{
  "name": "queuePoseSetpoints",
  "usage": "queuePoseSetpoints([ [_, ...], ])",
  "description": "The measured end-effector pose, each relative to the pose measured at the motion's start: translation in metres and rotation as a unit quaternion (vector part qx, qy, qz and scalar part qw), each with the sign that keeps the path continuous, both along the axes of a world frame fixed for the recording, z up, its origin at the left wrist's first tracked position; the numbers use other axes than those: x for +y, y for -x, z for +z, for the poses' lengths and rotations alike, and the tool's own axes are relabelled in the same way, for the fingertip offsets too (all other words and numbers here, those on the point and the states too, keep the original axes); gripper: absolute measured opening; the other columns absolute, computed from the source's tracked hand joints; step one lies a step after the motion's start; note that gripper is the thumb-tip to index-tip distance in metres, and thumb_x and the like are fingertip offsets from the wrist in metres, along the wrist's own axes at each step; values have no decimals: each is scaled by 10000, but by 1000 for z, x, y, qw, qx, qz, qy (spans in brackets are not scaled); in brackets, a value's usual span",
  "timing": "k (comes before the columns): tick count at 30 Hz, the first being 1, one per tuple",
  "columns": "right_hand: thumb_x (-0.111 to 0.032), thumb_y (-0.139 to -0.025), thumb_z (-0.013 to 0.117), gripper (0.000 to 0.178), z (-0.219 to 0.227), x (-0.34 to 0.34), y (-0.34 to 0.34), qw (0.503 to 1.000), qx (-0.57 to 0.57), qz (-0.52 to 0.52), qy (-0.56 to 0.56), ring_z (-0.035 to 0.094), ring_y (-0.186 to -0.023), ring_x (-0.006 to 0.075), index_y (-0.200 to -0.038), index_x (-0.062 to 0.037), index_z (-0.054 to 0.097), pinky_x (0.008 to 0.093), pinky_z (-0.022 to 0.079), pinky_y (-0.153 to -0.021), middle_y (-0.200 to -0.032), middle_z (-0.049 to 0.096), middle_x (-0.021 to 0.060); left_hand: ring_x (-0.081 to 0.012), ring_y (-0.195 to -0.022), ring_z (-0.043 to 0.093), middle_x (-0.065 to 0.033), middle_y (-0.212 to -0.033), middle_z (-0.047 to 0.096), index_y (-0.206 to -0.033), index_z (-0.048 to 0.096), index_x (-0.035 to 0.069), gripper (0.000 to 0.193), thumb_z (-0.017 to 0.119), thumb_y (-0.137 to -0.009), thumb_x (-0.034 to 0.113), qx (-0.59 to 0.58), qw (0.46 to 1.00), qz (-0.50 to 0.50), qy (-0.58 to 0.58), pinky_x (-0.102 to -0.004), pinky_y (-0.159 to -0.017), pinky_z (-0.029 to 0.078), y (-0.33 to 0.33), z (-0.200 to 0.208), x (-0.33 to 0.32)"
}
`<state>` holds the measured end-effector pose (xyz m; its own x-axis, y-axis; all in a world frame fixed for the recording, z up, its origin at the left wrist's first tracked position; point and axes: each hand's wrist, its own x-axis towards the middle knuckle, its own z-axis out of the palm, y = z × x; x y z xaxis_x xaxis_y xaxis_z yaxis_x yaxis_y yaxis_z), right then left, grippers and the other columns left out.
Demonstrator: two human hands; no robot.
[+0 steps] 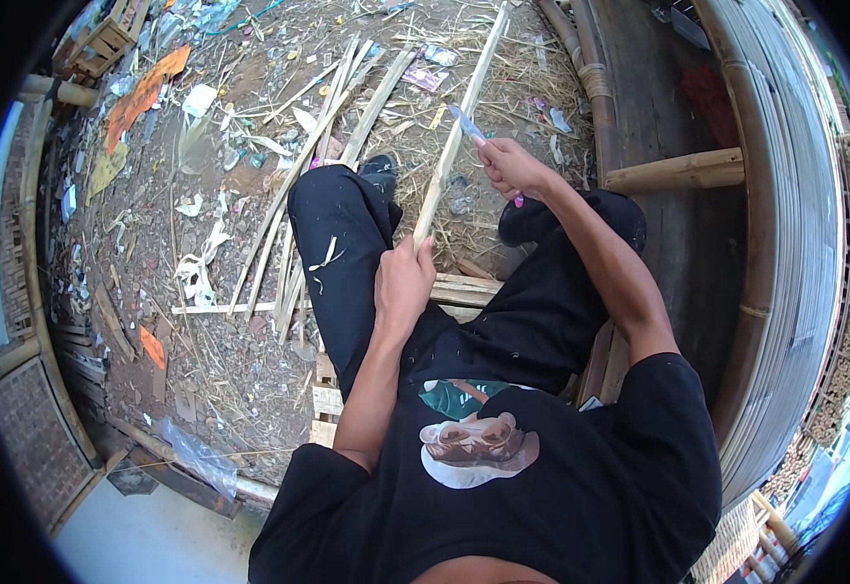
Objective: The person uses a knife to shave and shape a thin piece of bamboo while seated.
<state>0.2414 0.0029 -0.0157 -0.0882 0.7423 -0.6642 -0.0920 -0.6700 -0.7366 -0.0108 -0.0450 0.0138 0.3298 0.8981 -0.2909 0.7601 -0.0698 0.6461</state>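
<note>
My left hand is closed around the near end of a long, pale bamboo strip, between my knees. From there the strip slants up and slightly right, its far end over the littered ground. My right hand grips a knife with a pinkish handle. Its blade points up and left and overlaps the strip in view; whether the two touch, I cannot tell. Small shavings cling to my dark trousers.
Several loose bamboo strips lie on the ground by my left leg. Scraps of plastic and orange sheet are strewn about. A bamboo frame stands close on my right. A wooden crate sits at the far left.
</note>
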Motion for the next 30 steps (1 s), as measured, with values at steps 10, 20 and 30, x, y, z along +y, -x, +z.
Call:
queuePoseSetpoints([
  [10, -464, -1018, 388, 399, -5, -19, 17, 998, 65, 20, 11, 217, -392, 38, -800, -129, 391, 221, 177, -343, -563, 278, -70, -456, -677, 610, -288, -684, 601, -809, 612, -72, 351, 527, -949, 238, -8, 1000, 11, -12, -508, -593, 478, 1, -4, 7],
  [20, -390, -1033, 393, 318, 11, -15, 6, 997, 22, -15, -66, 269, -422, 12, -901, -108, 453, 194, 181, -362, -612, 382, -77, -446, -638, 590, -275, -638, 564, -753, 572, -74, 352, 555, -940, 224, -38, 999, 28, -12, -477, -557, 428, 0, -5, 4],
  [30, -277, -976, 444, 292, -10, 17, 6, 864, -461, -25, -202, 573, -782, 490, -912, -18, 562, 553, 438, -706, -826, 622, 259, -456, -662, 613, -280, -662, 600, -819, 598, -50, 332, 545, -942, 253, -17, 1000, 21, -1, -512, -589, 484, -5, 3, 1],
])
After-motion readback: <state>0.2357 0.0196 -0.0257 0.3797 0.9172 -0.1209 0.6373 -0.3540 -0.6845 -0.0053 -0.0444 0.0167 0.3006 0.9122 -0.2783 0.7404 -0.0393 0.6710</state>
